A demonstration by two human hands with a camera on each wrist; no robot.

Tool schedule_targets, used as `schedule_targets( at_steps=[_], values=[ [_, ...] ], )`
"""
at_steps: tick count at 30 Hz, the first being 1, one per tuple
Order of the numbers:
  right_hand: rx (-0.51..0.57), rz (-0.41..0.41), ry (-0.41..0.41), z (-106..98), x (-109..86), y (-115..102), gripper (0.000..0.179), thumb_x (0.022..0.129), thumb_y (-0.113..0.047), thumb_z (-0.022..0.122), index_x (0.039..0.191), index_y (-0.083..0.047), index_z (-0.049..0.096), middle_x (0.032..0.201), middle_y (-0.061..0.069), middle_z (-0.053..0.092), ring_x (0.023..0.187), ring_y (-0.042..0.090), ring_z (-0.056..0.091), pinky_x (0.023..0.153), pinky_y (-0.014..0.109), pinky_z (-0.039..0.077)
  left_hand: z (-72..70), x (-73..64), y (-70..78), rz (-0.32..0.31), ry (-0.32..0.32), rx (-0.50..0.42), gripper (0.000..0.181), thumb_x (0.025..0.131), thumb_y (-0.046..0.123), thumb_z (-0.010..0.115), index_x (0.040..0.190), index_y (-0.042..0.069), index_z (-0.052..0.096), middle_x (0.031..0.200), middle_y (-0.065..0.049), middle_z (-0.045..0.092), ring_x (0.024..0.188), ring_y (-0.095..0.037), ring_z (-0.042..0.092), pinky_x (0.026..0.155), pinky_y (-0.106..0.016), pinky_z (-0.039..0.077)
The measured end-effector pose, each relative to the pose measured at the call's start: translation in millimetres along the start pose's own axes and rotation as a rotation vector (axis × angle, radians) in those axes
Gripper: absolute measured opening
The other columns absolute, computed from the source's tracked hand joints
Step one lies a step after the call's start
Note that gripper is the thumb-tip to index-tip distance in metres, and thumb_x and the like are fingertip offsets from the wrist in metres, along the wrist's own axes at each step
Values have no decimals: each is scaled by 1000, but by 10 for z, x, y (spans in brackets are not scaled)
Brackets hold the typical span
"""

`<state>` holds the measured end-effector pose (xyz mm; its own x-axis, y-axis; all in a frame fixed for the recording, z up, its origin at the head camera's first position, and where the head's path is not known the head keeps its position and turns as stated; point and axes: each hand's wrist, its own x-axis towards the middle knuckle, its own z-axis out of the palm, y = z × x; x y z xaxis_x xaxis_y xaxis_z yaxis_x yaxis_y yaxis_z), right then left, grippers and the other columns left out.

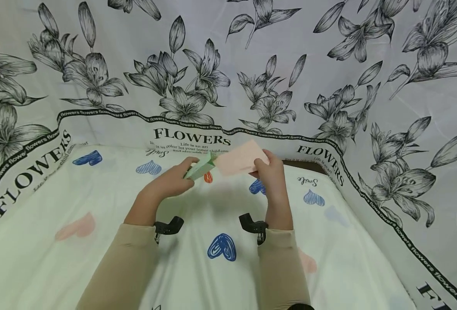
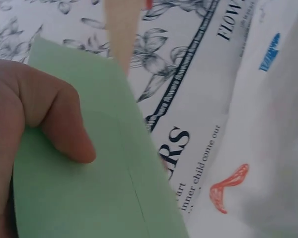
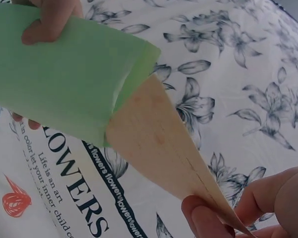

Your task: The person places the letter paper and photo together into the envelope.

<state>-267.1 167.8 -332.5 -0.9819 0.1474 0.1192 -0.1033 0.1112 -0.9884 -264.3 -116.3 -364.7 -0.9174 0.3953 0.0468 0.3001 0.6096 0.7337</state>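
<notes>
My left hand (image 1: 171, 177) grips a light green paper envelope (image 1: 200, 168), thumb lying across its flat face in the left wrist view. The envelope (image 3: 74, 74) has its mouth towards the right hand. A pale pink card (image 1: 242, 159) is pinched at its far end between the thumb and fingers of my right hand (image 1: 273, 172). In the right wrist view the card (image 3: 156, 134) shows a crease along its length, and its near corner lies at the envelope's mouth. How far that corner goes inside cannot be told. Both papers are held above the bed-like white surface.
Below the hands spreads a white cloth (image 1: 189, 275) printed with blue, pink and red hearts. Behind it rises a white flowered curtain (image 1: 236, 99) with a black lettered band. Black wrist cameras (image 1: 169, 225) sit on both wrists. A brown edge (image 1: 304, 165) shows at the back right.
</notes>
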Motion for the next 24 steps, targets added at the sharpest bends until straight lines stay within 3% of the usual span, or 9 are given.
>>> schedule_targets(
  at_steps=[3,6,9,12,14,16,19,21,24],
  values=[
    [-46,-8,11,-26,-2,19,55,99,-8,47,153,3,42,135,24,59,108,32,70,81,33,61,-101,-56,-19,-25,-9,-46,62,91,11,53,152,16,43,137,-19,54,108,-37,54,81,-46,49],
    [-63,-29,42,-32,-7,9,51,101,-12,43,149,3,48,131,20,63,104,28,71,80,33,61,-232,-113,-9,-55,27,-54,56,95,16,55,151,12,48,138,-19,55,108,-37,57,82,-49,51],
    [-50,-58,94,-45,-9,3,47,101,-14,43,143,1,57,124,16,67,99,26,70,78,33,61,-359,-157,3,-63,85,-88,55,98,20,61,150,9,48,135,-19,58,108,-38,60,83,-53,53],
    [-8,-119,145,-68,41,-170,42,99,-13,46,135,-2,64,118,14,68,97,26,70,77,34,61,-594,-146,76,-36,141,-117,56,98,19,65,149,8,45,134,-21,60,111,-40,62,85,-57,54],
    [1,-139,181,-117,52,-212,38,98,-12,48,129,-2,69,114,14,68,95,25,69,76,34,61,-618,-93,48,-55,174,-83,65,97,19,67,154,7,38,139,-25,56,117,-43,59,89,-60,54],
    [-15,-136,216,-178,56,-197,36,97,-12,51,124,-3,72,109,14,70,91,24,68,74,33,60,-509,-3,-40,-118,192,45,80,96,26,69,160,4,25,145,-31,48,122,-49,55,94,-64,50],
    [-69,-115,252,-250,45,-119,34,95,-15,54,120,-4,74,103,12,71,87,23,65,71,34,57,-152,121,-201,-259,195,248,105,93,46,71,162,-1,8,149,-37,39,128,-56,47,101,-69,42],
    [-100,-86,248,-269,15,-53,34,95,-16,55,120,-4,74,102,12,71,85,22,64,71,35,56,136,153,-307,-329,160,350,118,87,59,72,161,-5,6,145,-41,40,128,-59,45,103,-70,39],
    [-141,-31,193,-271,-68,21,34,97,-16,55,123,-2,72,104,14,70,85,23,63,72,38,56,502,108,-399,-393,119,399,126,79,65,77,161,-4,11,140,-43,44,129,-61,42,103,-71,38]
  ],
)
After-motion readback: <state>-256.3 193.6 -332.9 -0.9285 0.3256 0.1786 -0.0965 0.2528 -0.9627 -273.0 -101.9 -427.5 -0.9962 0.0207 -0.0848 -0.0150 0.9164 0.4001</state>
